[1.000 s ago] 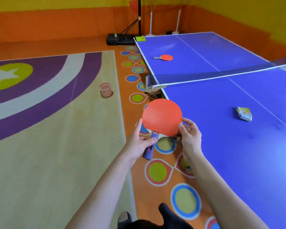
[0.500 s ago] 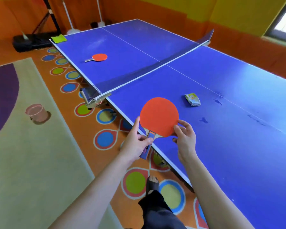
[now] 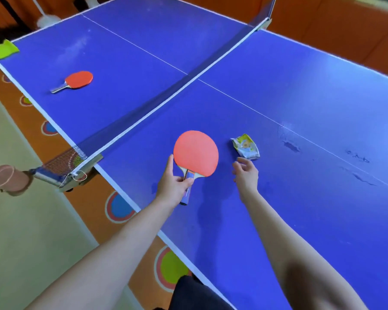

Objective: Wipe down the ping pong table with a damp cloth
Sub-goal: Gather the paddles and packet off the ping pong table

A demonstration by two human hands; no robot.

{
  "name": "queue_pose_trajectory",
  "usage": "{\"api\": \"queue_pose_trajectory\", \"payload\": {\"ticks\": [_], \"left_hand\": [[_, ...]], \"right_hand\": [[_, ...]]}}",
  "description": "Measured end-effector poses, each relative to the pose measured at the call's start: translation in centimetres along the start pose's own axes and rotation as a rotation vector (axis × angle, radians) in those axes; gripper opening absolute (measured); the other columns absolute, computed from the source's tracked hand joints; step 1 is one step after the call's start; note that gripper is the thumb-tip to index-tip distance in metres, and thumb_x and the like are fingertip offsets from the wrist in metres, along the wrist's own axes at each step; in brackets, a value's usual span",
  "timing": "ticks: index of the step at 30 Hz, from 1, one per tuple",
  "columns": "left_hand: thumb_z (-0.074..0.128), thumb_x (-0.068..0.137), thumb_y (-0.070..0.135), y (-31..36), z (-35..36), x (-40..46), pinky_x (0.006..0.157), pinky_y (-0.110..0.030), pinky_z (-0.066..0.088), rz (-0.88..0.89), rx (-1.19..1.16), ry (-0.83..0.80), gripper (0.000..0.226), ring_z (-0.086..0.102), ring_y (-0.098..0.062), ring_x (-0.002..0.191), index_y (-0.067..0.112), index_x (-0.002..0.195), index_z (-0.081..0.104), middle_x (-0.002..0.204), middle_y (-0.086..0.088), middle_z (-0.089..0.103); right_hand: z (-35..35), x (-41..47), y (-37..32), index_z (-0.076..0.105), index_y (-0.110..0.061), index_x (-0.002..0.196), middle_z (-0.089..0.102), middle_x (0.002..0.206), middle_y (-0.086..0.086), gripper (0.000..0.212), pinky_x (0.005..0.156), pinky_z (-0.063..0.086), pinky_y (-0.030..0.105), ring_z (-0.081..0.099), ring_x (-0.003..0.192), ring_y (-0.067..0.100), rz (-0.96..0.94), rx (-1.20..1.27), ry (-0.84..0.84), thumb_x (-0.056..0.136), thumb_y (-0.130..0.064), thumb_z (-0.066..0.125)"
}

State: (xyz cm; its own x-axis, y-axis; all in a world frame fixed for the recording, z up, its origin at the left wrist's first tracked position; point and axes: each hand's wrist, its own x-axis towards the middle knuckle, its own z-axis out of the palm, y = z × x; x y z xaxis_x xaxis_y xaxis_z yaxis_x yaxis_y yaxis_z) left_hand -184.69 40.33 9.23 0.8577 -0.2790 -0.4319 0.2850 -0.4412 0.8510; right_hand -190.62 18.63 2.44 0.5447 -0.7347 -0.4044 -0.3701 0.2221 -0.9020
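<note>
Left hand [image 3: 174, 186] grips the handle of a red paddle [image 3: 196, 153] at frame centre, blade up over the blue table [image 3: 300, 220]; right hand [image 3: 245, 175] holds nothing, fingers loosely spread and reaching toward the crumpled wrapper [image 3: 245, 147] just beyond my fingertips. Green cloth [image 3: 3, 49] sits folded on the table's far corner, upper left of frame, well apart from both my hands, with a second paddle [image 3: 76, 80] lying flat between it and the net [image 3: 166, 101]. I'd judge the cloth soft, light and floppy, a bit clingy if damp, so bunch it in the palm from the top, not by one corner.
</note>
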Motion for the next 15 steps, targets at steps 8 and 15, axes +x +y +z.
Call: {"api": "queue_pose_trajectory", "payload": {"ticks": [8, 15], "left_hand": [[0.071, 0.088, 0.019, 1.7, 4.2, 9.5, 0.083, -0.037, 0.052, -0.11, -0.054, 0.004, 0.091, 0.061, -0.014, 0.075, 0.046, 0.154, 0.014, 0.084, -0.016, 0.07], [0.071, 0.088, 0.013, 1.3, 3.4, 13.9, 0.081, -0.035, 0.051, -0.173, -0.173, 0.066, 0.082, 0.059, -0.017, 0.076, 0.046, 0.149, 0.027, 0.08, -0.005, 0.07]], "right_hand": [[0.4, 18.1, 0.0, 0.061, -0.019, 0.138, 0.054, 0.136, 0.011, 0.035, 0.091, 0.041, 0.036, 0.049, 0.128, 0.034, -0.047, -0.581, 0.134, 0.105, -0.031, 0.055], [1.9, 23.1, 2.8, 0.04, -0.024, 0.152, 0.045, 0.149, 0.009, 0.054, 0.107, 0.036, 0.047, 0.042, 0.138, 0.034, 0.033, -0.949, 0.062, 0.102, -0.036, 0.056]]}}
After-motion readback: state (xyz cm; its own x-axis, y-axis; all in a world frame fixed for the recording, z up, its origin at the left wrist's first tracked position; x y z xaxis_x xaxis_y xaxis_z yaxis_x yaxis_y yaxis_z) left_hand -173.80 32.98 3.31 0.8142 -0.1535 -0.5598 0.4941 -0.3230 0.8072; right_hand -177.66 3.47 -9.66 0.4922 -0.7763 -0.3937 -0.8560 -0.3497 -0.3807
